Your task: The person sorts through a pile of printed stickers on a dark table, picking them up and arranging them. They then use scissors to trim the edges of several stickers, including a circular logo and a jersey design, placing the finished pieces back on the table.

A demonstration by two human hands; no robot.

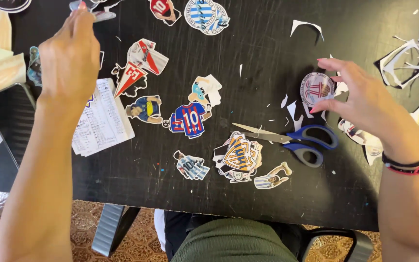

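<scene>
Sitting close against the black counter (277, 194), the person has both forearms stretched over a scatter of paper cut-outs. Nearest the edge lie a small figure in a pale striped shirt (190, 166), a layered shield-shaped crest in blue and gold (237, 156) and a little bent figure (273, 177). Just beyond them rest blue-handled scissors (292, 139), blades nearly closed and pointing left.

The right hand (364, 104) curls loosely beside a round red-and-white badge cut-out (317, 89), thumb and fingertips touching its rim in a light pinch. The badge looks thin, light and floppy, likely to crease or tear, so the edge is the sensible place to hold it, gently and with fingertips only.

Mid-counter sit a blue-and-red striped shirt cut-out (188, 120), a figure in dark blue and yellow (144, 108), a red-and-white pennant (131, 80) and a white sheet of handwritten notes (102, 118). White offcuts (413, 60) pile up at the far right.

Farthest away, the left hand (70, 58) reaches toward the back edge, fingertips pressed together on a small pale scrap (104, 16). A round blue-and-white striped emblem (205, 14) lies along that far edge.
</scene>
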